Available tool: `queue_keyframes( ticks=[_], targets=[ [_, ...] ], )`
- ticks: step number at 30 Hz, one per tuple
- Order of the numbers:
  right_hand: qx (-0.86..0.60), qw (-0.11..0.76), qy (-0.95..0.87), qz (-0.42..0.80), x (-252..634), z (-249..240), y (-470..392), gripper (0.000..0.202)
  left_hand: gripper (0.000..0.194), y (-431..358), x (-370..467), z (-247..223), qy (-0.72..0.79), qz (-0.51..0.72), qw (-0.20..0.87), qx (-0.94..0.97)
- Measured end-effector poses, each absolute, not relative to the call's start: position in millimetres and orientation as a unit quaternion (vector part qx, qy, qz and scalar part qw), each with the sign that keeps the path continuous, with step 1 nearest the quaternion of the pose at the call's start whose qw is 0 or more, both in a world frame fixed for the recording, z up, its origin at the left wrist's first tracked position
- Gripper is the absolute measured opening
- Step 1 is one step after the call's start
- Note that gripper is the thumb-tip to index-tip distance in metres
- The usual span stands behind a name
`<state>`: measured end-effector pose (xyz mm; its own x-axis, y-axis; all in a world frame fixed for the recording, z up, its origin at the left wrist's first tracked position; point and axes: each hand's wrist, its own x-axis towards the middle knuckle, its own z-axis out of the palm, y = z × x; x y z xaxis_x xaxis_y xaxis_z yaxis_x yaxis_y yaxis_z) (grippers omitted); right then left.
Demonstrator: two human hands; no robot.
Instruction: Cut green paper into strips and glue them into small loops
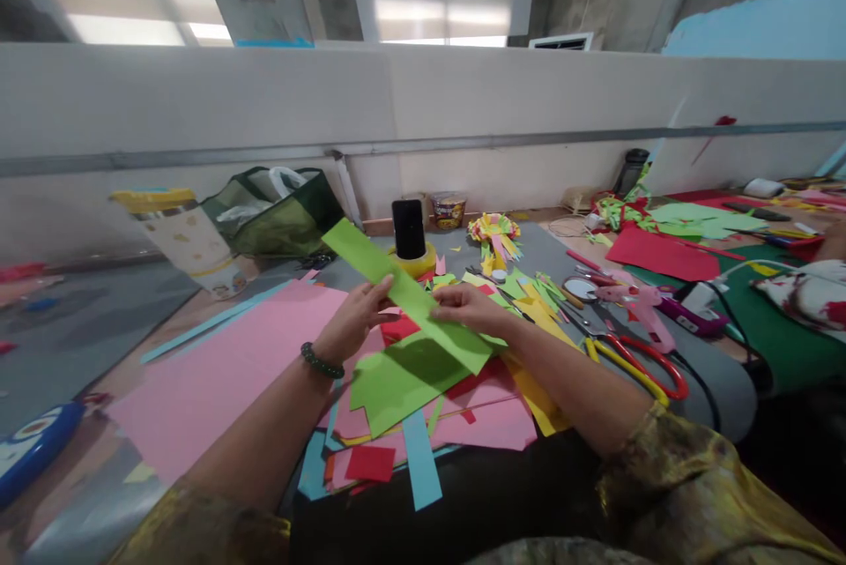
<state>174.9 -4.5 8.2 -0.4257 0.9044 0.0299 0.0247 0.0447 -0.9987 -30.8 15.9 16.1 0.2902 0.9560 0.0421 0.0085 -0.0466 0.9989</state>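
A long green paper strip (410,296) slants across in front of me, above the papers on the table. My left hand (360,314) pinches its left edge between thumb and fingers. On the strip's right edge, my right hand (469,309) is closed, thumb over the paper. Beneath lies a larger green paper sheet (397,384) on a pile of pink, red, yellow and blue pieces. A light blue strip (420,459) sticks out of the pile towards me. To the left spreads a big pink sheet (231,380).
Scissors with red and yellow handles (634,367) and a pink glue gun (638,308) lie at the right. Behind stand a phone (408,230), a paper flower (494,234), a patterned tumbler (181,239) and a green bag (278,217). Another person's hand (834,243) shows at the far right.
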Motion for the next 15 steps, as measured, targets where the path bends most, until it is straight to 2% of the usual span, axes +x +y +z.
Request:
queue_keyframes(
  ticks=[3,5,8,10,15],
  targets=[
    [-0.41,0.528,-0.55,0.501,184.7,11.3,4.4,0.039,0.065,11.4,-32.0,14.6,0.41,0.335,0.475,0.703],
    [-0.423,0.587,-0.513,0.461,191.4,12.4,10.9,0.039,0.074,6.2,-29.5,11.9,0.383,0.246,0.377,0.806],
    [-0.429,0.615,-0.492,0.443,194.4,11.7,15.4,0.04,0.08,-4.7,-22.4,8.6,0.37,0.125,0.247,0.887],
    [-0.43,0.627,-0.485,0.432,192.9,11.9,14.6,0.04,0.078,-11.5,-18.2,9.4,0.395,0.065,0.193,0.896],
    [-0.426,0.701,-0.448,0.356,206.0,23.8,13.9,0.037,0.071,-14.2,-16.6,17.4,0.446,0.014,0.176,0.878]
  ],
)
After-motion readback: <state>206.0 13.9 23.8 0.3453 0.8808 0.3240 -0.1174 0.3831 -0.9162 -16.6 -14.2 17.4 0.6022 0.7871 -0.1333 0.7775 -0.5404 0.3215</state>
